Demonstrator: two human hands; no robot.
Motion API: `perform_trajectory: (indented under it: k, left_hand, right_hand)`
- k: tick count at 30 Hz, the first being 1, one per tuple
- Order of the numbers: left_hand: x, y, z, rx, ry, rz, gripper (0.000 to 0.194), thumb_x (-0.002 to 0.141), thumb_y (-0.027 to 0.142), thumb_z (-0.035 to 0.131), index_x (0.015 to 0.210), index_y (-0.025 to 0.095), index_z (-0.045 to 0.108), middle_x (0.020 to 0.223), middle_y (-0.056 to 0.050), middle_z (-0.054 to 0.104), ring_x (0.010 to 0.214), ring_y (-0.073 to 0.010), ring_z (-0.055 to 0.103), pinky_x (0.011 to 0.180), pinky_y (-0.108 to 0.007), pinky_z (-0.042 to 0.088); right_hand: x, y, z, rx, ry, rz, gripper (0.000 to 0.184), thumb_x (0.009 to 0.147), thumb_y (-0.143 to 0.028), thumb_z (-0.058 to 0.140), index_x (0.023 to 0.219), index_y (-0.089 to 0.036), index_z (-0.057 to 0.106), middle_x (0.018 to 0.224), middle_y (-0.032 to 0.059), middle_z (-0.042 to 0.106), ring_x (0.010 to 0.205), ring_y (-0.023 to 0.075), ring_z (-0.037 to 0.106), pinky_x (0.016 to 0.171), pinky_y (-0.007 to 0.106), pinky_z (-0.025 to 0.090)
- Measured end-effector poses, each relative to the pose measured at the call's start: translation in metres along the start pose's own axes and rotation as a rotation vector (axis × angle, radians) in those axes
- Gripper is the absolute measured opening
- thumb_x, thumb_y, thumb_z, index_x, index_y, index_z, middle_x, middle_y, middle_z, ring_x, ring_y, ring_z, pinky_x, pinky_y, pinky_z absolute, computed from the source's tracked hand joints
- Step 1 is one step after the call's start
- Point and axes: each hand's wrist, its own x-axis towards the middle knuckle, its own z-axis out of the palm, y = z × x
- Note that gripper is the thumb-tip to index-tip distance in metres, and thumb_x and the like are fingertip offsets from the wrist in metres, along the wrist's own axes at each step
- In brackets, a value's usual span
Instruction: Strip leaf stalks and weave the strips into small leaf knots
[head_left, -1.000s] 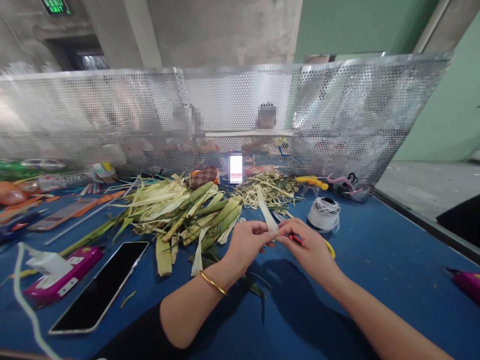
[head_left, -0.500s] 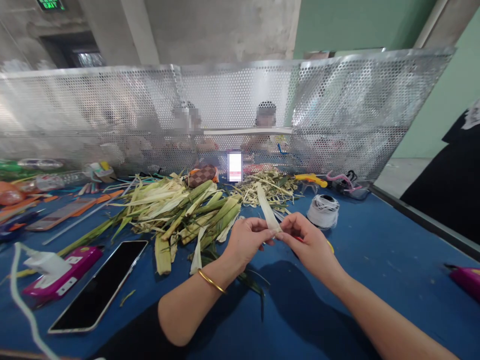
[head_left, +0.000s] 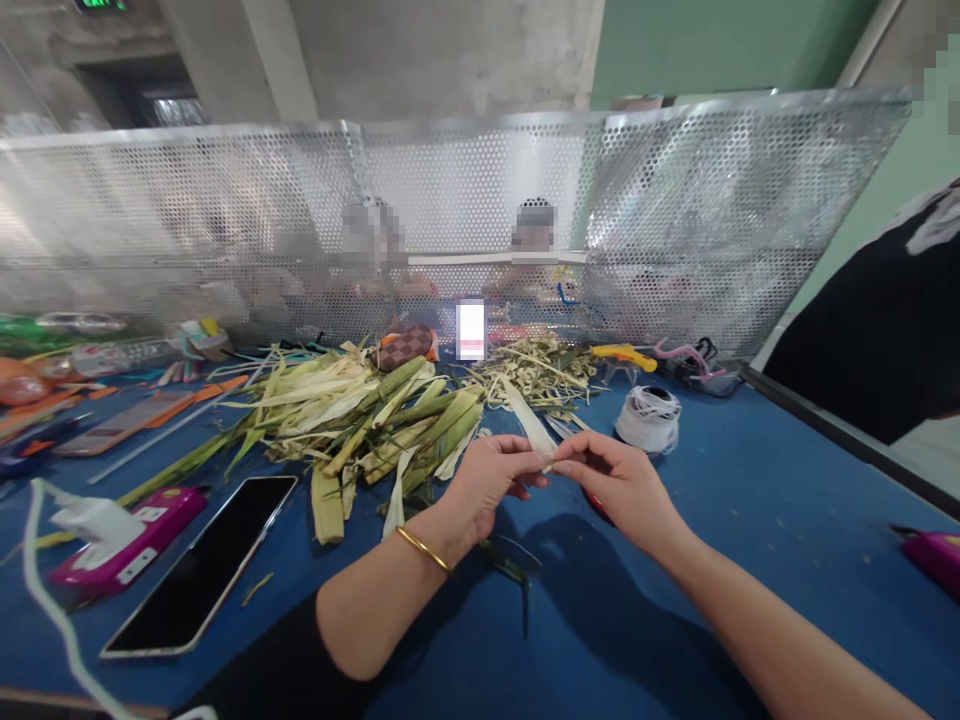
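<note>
Between my two hands is a pale corn husk strip (head_left: pixel 527 415), its broad end pointing up and away from me. My left hand (head_left: pixel 495 480) pinches its near end between thumb and fingers. Close against it, my right hand (head_left: pixel 611 485) pinches the same near tip. Just left of my hands lies a heap of corn husks (head_left: pixel 360 420), green and straw-coloured. Behind the strip is a pile of thin shredded husk (head_left: pixel 536 370). A spool of white string (head_left: pixel 648 420) stands beyond my right hand. Something red shows partly beneath that hand; its kind is hidden.
A black-screened phone (head_left: pixel 202 565) and a purple power strip (head_left: pixel 127 545) with a white plug lie at left. A yellow-handled tool (head_left: pixel 624 357) is at the back. A perforated metal screen (head_left: pixel 465 180) closes off the blue table's (head_left: pixel 750 520) far side; people sit behind it.
The husk strip has tipped lower and leftward, away from me. My right hand has shifted slightly at the tip. A person in black at the right edge has moved.
</note>
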Motion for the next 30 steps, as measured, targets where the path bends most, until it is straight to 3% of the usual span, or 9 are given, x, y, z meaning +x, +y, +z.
perform_trajectory:
  k: [8, 10, 14, 16, 22, 30]
  left_hand:
    - [-0.004, 0.003, 0.005, 0.173, 0.063, 0.107, 0.007, 0.067, 0.016, 0.065, 0.064, 0.014, 0.06, 0.056, 0.001, 0.06, 0.055, -0.0107, 0.06, 0.046, -0.019, 0.036]
    - [-0.004, 0.001, 0.005, 0.207, 0.08, 0.139, 0.008, 0.069, 0.016, 0.065, 0.075, 0.015, 0.06, 0.057, 0.001, 0.062, 0.057, -0.012, 0.062, 0.047, -0.019, 0.038]
    - [-0.004, -0.005, 0.007, 0.231, 0.116, 0.262, 0.035, 0.073, 0.02, 0.062, 0.107, 0.017, 0.052, 0.065, 0.001, 0.067, 0.062, -0.0162, 0.066, 0.051, -0.023, 0.047]
    - [-0.004, -0.007, 0.007, 0.218, 0.095, 0.33, 0.037, 0.076, 0.019, 0.058, 0.112, 0.019, 0.047, 0.071, 0.0, 0.068, 0.067, -0.017, 0.068, 0.054, -0.024, 0.05]
    - [-0.009, -0.01, 0.011, 0.183, 0.029, 0.473, 0.028, 0.073, 0.01, 0.055, 0.098, 0.021, 0.048, 0.076, 0.001, 0.068, 0.076, -0.0161, 0.069, 0.065, -0.023, 0.051]
    - [-0.004, -0.016, 0.01, 0.283, 0.07, 0.512, 0.01, 0.07, 0.017, 0.066, 0.079, 0.018, 0.062, 0.077, -0.002, 0.069, 0.075, -0.0161, 0.066, 0.071, -0.026, 0.051]
  right_hand:
    - [-0.001, 0.001, 0.001, -0.06, 0.048, 0.045, 0.02, 0.072, -0.04, 0.062, 0.07, -0.021, 0.064, 0.06, -0.0011, 0.058, 0.058, 0.0144, 0.047, 0.055, 0.027, 0.038]
    - [-0.001, 0.002, 0.001, -0.052, 0.053, 0.051, 0.019, 0.072, -0.04, 0.062, 0.071, -0.021, 0.064, 0.063, 0.0, 0.061, 0.059, 0.015, 0.049, 0.056, 0.027, 0.039]
    - [0.0, 0.001, 0.001, -0.011, 0.102, 0.039, 0.019, 0.072, -0.039, 0.062, 0.07, -0.02, 0.065, 0.067, 0.0023, 0.065, 0.064, 0.017, 0.053, 0.059, 0.029, 0.041]
    - [0.0, 0.0, 0.001, -0.002, 0.148, 0.021, 0.019, 0.071, -0.039, 0.063, 0.069, -0.021, 0.065, 0.067, 0.0027, 0.066, 0.065, 0.0176, 0.054, 0.06, 0.029, 0.042]
    - [-0.001, -0.003, 0.0, 0.013, 0.262, -0.019, 0.017, 0.071, -0.036, 0.064, 0.068, -0.019, 0.067, 0.065, 0.0022, 0.066, 0.061, 0.0159, 0.054, 0.059, 0.028, 0.043]
    - [-0.003, -0.003, 0.002, 0.038, 0.24, -0.031, 0.017, 0.069, -0.036, 0.066, 0.067, -0.019, 0.067, 0.064, 0.0025, 0.066, 0.06, 0.0153, 0.054, 0.055, 0.027, 0.042]
